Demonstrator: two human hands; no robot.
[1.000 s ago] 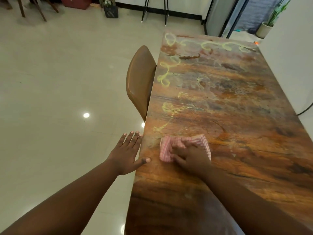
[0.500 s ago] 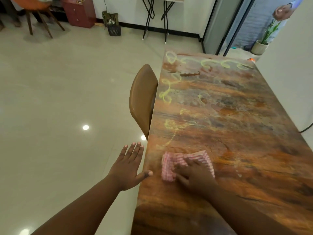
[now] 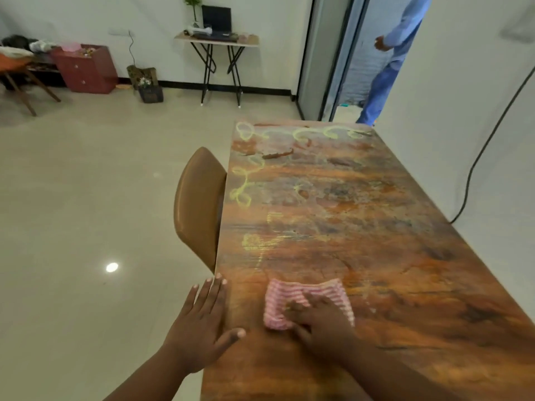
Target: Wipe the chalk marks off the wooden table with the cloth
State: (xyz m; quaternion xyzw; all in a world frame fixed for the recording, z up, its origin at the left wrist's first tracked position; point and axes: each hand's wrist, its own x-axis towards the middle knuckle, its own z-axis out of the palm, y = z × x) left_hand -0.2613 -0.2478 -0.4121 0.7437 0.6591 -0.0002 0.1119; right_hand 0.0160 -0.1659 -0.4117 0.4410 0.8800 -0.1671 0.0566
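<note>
The long wooden table (image 3: 405,285) runs away from me. Yellow chalk marks (image 3: 243,183) loop along its left edge and across the far end, with a smeared patch nearer to me. A folded pink-and-white striped cloth (image 3: 292,293) lies flat on the near part of the table. My right hand (image 3: 321,322) presses down on the cloth, fingers curled over it. My left hand (image 3: 199,328) rests with fingers spread at the table's left edge, its thumb on the wood, holding nothing.
A brown padded chair (image 3: 199,204) is pushed against the table's left side. A white wall and a black cable (image 3: 486,146) border the right side. A person in blue (image 3: 390,62) stands in the doorway beyond the far end. A folding side table (image 3: 217,41) stands at the back wall.
The view has tilted up, showing more of the room and the doorway. My right hand and the cloth have shifted slightly toward me; my left hand stays at the table edge.
</note>
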